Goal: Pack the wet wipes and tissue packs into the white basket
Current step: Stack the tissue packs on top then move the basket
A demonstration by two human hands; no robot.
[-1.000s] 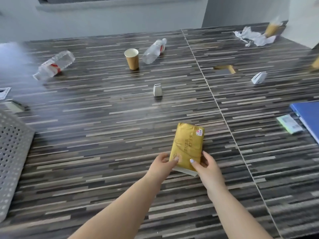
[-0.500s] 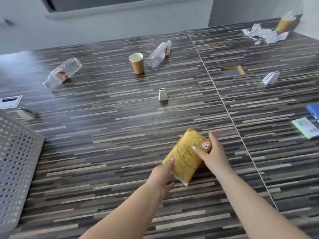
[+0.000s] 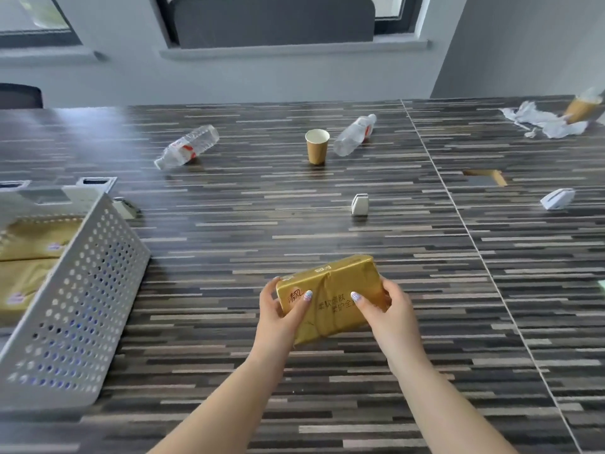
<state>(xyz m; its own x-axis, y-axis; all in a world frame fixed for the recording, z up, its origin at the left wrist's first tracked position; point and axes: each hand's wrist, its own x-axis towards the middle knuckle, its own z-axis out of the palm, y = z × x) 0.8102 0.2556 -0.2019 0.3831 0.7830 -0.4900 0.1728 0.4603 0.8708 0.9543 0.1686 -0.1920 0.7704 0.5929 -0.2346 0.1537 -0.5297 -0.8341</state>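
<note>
A gold tissue pack [image 3: 330,291] is held sideways above the striped table, lifted off its surface. My left hand [image 3: 281,314] grips its left end, thumb on the printed face. My right hand [image 3: 388,314] grips its right end the same way. The white perforated basket [image 3: 82,299] stands at the left edge of the view, well left of the held pack. Inside it lie gold tissue packs [image 3: 29,253], partly cut off by the frame edge.
Two plastic bottles [image 3: 186,146] [image 3: 355,134] lie on their sides at the back, with a paper cup [image 3: 317,146] upright between them. Small white holders [image 3: 359,204] [image 3: 557,198] sit mid-table. Crumpled wrapping [image 3: 545,121] lies far right, near a cable cut-out [image 3: 484,176].
Both hands lifted the gold pack off the table and turned it from lengthwise to sideways. The view swung left, bringing the basket and the packs inside it into sight.
</note>
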